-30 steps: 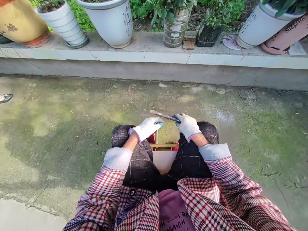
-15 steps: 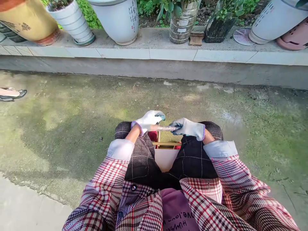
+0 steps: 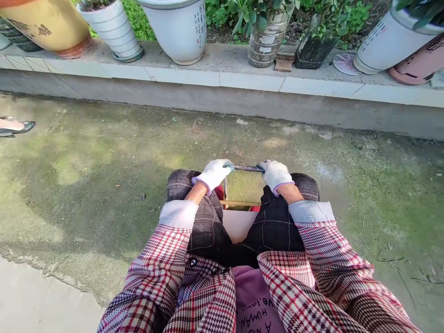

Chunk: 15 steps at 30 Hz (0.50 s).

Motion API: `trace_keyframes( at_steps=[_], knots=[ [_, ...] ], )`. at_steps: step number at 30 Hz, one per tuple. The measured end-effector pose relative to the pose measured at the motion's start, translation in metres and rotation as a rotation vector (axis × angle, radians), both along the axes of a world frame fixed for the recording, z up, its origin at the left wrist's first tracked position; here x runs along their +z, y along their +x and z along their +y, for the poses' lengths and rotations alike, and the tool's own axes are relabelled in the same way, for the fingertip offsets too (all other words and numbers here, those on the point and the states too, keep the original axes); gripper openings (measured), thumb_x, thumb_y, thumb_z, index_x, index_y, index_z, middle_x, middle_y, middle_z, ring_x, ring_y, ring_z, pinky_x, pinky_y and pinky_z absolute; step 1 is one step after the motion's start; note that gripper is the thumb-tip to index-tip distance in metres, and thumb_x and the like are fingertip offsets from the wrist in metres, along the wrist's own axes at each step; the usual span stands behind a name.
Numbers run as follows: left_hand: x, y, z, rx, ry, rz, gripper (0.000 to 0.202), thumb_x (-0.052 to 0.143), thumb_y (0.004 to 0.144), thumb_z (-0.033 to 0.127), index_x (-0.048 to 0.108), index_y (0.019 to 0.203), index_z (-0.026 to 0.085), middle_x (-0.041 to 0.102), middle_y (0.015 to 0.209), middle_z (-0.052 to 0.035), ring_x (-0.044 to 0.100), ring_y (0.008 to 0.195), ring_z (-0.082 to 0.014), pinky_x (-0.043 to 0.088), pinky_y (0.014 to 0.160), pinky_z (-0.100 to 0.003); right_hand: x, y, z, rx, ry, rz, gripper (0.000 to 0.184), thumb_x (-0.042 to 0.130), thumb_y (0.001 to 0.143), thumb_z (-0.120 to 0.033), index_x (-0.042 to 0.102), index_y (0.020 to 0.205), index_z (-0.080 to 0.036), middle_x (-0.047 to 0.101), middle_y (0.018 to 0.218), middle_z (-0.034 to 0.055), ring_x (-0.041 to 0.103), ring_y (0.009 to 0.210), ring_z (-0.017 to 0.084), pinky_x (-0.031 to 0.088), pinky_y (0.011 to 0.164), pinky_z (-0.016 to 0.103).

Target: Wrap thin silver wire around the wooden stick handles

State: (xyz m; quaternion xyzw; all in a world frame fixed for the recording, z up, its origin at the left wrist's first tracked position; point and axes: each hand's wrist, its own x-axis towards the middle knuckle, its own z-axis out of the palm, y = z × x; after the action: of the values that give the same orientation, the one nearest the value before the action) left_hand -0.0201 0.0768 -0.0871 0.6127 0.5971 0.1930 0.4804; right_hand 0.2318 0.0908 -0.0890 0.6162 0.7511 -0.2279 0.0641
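A grey, ridged bar (image 3: 248, 168) runs level between my hands, just in front of my knees. My left hand (image 3: 214, 173), in a white knitted glove with blue-green fingertips and a purple cuff, closes around its left end. At the other end my right hand (image 3: 275, 174), gloved alike, is wrapped over the bar with its knuckles up. A thin upright rod (image 3: 225, 187) shows below my left fingers; where it joins is hidden. Lower down, a light wooden strip (image 3: 241, 203) crosses between my legs, with red footwear (image 3: 219, 192) partly visible beside it.
Ahead stands a low tiled ledge (image 3: 249, 83) bearing several plant pots, among them a white pot (image 3: 173, 27) and a yellow pot (image 3: 52, 27). A small brush (image 3: 284, 61) lies there too. Another person's foot (image 3: 15, 126) is at far left on the mossy concrete (image 3: 104, 138).
The bar has moved forward, away from my body. My left hand now grips its end, and my right hand has turned knuckles up and shifted slightly right.
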Motion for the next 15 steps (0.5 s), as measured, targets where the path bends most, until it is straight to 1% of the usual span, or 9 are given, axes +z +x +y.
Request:
trace_keyframes(
  at_steps=[2, 4, 5, 7, 9, 11, 13, 15],
  knots=[
    [-0.002, -0.002, 0.001, 0.048, 0.015, -0.039, 0.018, 0.065, 0.080, 0.030, 0.076, 0.087, 0.017, 0.073, 0.083, -0.0027, 0.059, 0.076, -0.0167, 0.045, 0.069, -0.027, 0.002, 0.001, -0.002, 0.062, -0.061, 0.033, 0.033, 0.062, 0.079, -0.007, 0.079, 0.104, -0.019, 0.074, 0.104, 0.0138, 0.068, 0.100, 0.029, 0.048, 0.090, 0.039],
    [-0.005, -0.001, 0.003, 0.076, 0.008, -0.102, 0.019, 0.065, 0.079, 0.029, 0.076, 0.088, 0.016, 0.074, 0.085, -0.0031, 0.059, 0.075, -0.0158, 0.046, 0.069, -0.027, 0.005, 0.002, -0.004, 0.137, -0.151, 0.117, 0.026, 0.067, 0.073, -0.008, 0.080, 0.093, -0.020, 0.075, 0.090, 0.0066, 0.068, 0.088, 0.023, 0.050, 0.083, 0.033],
    [-0.005, 0.000, 0.005, 0.083, -0.002, -0.140, 0.021, 0.065, 0.078, 0.029, 0.076, 0.089, 0.015, 0.074, 0.086, -0.0037, 0.060, 0.075, -0.0154, 0.048, 0.070, -0.027, 0.007, 0.003, -0.005, 0.169, -0.193, 0.175, 0.024, 0.070, 0.072, -0.011, 0.080, 0.092, -0.020, 0.075, 0.084, 0.0031, 0.067, 0.083, 0.021, 0.050, 0.080, 0.030],
    [-0.005, 0.004, 0.006, 0.091, -0.024, -0.220, 0.024, 0.064, 0.079, 0.027, 0.076, 0.093, 0.013, 0.075, 0.090, -0.0059, 0.062, 0.075, -0.0147, 0.050, 0.071, -0.027, 0.011, 0.004, -0.007, 0.201, -0.241, 0.302, 0.027, 0.072, 0.073, -0.020, 0.080, 0.098, -0.020, 0.075, 0.084, -0.0002, 0.068, 0.079, 0.018, 0.052, 0.075, 0.027],
    [-0.003, 0.008, 0.005, 0.085, -0.048, -0.283, 0.026, 0.062, 0.080, 0.025, 0.076, 0.096, 0.011, 0.076, 0.094, -0.0081, 0.063, 0.075, -0.0137, 0.052, 0.071, -0.027, 0.014, 0.005, -0.009, 0.194, -0.231, 0.413, 0.036, 0.071, 0.076, -0.030, 0.078, 0.110, -0.017, 0.077, 0.093, 0.0014, 0.069, 0.083, 0.018, 0.054, 0.075, 0.026],
    [-0.001, 0.013, 0.002, 0.052, -0.078, -0.317, 0.025, 0.063, 0.080, 0.025, 0.077, 0.096, 0.011, 0.076, 0.094, -0.0087, 0.062, 0.071, -0.0124, 0.052, 0.070, -0.027, 0.015, 0.006, -0.009, 0.157, -0.180, 0.471, 0.043, 0.069, 0.080, -0.036, 0.075, 0.117, -0.014, 0.077, 0.102, 0.0046, 0.069, 0.087, 0.019, 0.056, 0.077, 0.027],
    [0.000, 0.017, -0.002, -0.005, -0.114, -0.320, 0.022, 0.065, 0.079, 0.025, 0.077, 0.091, 0.012, 0.076, 0.090, -0.0072, 0.059, 0.067, -0.0113, 0.052, 0.067, -0.026, 0.012, 0.004, -0.007, 0.108, -0.112, 0.460, 0.045, 0.065, 0.084, -0.037, 0.072, 0.121, -0.013, 0.077, 0.105, 0.0059, 0.069, 0.088, 0.019, 0.056, 0.077, 0.028],
    [0.000, 0.020, -0.007, -0.065, -0.144, -0.295, 0.018, 0.068, 0.076, 0.026, 0.077, 0.085, 0.013, 0.074, 0.082, -0.0043, 0.056, 0.063, -0.0111, 0.050, 0.064, -0.026, 0.008, 0.002, -0.005, 0.059, -0.052, 0.384, 0.042, 0.062, 0.086, -0.031, 0.071, 0.123, -0.014, 0.076, 0.104, 0.0056, 0.069, 0.087, 0.019, 0.055, 0.077, 0.029]
  ],
)
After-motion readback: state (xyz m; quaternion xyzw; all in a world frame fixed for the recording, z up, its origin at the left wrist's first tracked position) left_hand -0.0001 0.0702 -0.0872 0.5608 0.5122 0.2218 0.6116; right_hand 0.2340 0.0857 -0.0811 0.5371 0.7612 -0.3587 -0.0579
